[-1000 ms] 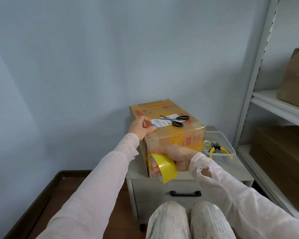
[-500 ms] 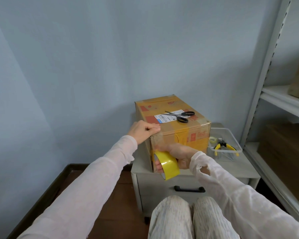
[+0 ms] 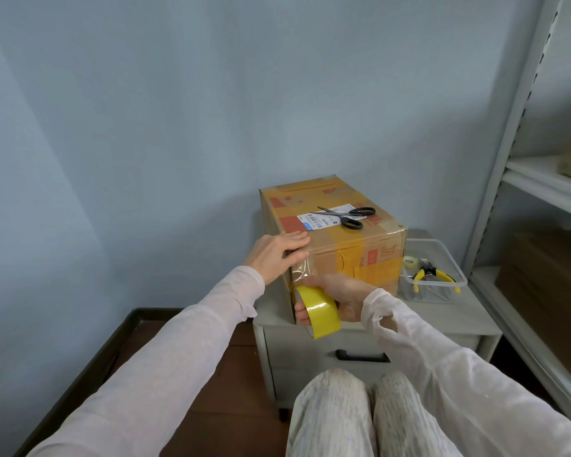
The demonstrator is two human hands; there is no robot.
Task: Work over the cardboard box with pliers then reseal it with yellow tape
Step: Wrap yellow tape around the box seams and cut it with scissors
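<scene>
Cardboard box (image 3: 360,240) sat at frame centre on a cabinet (image 3: 442,316). Left hand (image 3: 276,257) pressed straight fingers on its near top edge; right hand (image 3: 345,296) gripped a yellow tape roll (image 3: 322,311) in curled fingers just below.

The left grip (image 3: 277,255) is pressing flat fingers onto the near top corner of the cardboard box (image 3: 343,240), which is sitting on the desk (image 3: 442,316). The right grip (image 3: 342,296) is holding the yellow tape roll (image 3: 322,310) against the box's near face, with a shiny strip running up from it to that corner. Scissors (image 3: 346,216) are lying on the box top. Just beside the box, a clear tub (image 3: 437,241) is holding yellow-handled pliers (image 3: 432,275) and a small pale roll (image 3: 410,261).
</scene>
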